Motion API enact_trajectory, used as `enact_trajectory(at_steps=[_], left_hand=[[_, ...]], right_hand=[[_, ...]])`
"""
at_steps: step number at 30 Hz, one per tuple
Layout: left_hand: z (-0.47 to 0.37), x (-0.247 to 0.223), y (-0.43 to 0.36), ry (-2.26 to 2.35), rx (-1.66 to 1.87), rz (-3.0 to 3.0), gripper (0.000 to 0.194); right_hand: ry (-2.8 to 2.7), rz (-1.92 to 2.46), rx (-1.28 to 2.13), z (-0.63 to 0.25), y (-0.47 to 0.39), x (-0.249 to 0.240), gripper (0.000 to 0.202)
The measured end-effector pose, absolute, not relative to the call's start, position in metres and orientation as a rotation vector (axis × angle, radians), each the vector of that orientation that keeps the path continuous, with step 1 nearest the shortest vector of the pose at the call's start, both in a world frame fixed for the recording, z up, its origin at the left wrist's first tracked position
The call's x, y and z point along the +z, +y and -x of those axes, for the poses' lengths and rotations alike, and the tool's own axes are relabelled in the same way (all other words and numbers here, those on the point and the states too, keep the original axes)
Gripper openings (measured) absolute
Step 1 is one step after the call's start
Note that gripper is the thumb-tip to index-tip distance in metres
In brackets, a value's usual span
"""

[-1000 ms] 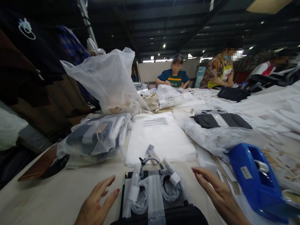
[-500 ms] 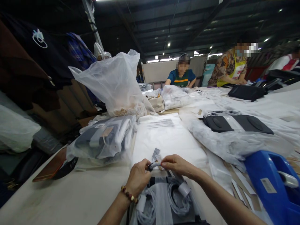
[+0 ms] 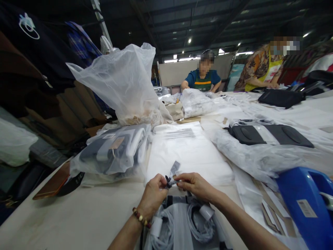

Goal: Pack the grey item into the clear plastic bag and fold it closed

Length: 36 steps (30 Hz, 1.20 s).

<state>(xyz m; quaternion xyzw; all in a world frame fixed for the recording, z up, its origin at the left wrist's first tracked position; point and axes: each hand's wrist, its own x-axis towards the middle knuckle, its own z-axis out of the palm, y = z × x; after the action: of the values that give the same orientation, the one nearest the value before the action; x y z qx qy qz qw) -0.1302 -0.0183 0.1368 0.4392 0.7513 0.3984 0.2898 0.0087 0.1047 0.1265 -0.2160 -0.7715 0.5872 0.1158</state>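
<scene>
My left hand (image 3: 155, 190), with a beaded bracelet at its wrist, pinches a small dark strap piece (image 3: 169, 181). Fingertips of my right hand (image 3: 194, 185) close on a small brown tag (image 3: 174, 177) at the other side of that piece. A grey tab (image 3: 175, 167) sticks up between the hands. Just below them lies a dark grey bag (image 3: 197, 239), with a pale band down its middle and coiled straps in clear wrap (image 3: 201, 222) on both sides. Its lower part is cut off by the frame edge.
A stack of white plastic bags (image 3: 187, 152) lies ahead. Wrapped grey bags (image 3: 104, 149) are at left, a black bag (image 3: 270, 134) and a blue plastic holder (image 3: 303, 205) at right. Beyond a large clear bag (image 3: 122, 83), two people (image 3: 204, 78) stand across the table.
My right fingers have shifted slightly left, closer to my left hand, and now pinch the brown tag. The strap loop between the hands looks smaller. The view has turned a little.
</scene>
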Motion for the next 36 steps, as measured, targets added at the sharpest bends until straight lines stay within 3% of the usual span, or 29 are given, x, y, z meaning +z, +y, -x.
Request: enact_trajectory(at_steps=[8, 14, 21, 28, 31, 36], left_hand=[[0.125, 0.146, -0.012, 1.987, 1.068, -1.277, 0.019], [0.129, 0.147, -0.012, 1.929, 0.968, -1.399, 0.035], [0.13, 0.139, -0.008, 2.089, 0.895, -1.363, 0.01], [0.127, 0.143, -0.002, 2.016, 0.908, -1.429, 0.014], [0.127, 0.143, -0.002, 1.967, 0.91, -1.495, 0.02], [0.128, 0.143, -0.006, 1.889, 0.937, -1.548, 0.029]], right_hand=[[-2.34, 0.556, 1.668, -0.007, 0.103, 0.132, 0.028], [-2.336, 0.584, 1.663, -0.007, 0.102, 0.132, 0.027], [-2.283, 0.59, 1.686, -0.007, 0.103, 0.124, 0.022], [-2.214, 0.633, 1.738, -0.005, 0.101, 0.124, 0.012], [-2.175, 0.667, 1.81, -0.006, 0.104, 0.125, 0.018], [-2.061, 0.913, 1.834, -0.015, 0.119, 0.121, 0.046]])
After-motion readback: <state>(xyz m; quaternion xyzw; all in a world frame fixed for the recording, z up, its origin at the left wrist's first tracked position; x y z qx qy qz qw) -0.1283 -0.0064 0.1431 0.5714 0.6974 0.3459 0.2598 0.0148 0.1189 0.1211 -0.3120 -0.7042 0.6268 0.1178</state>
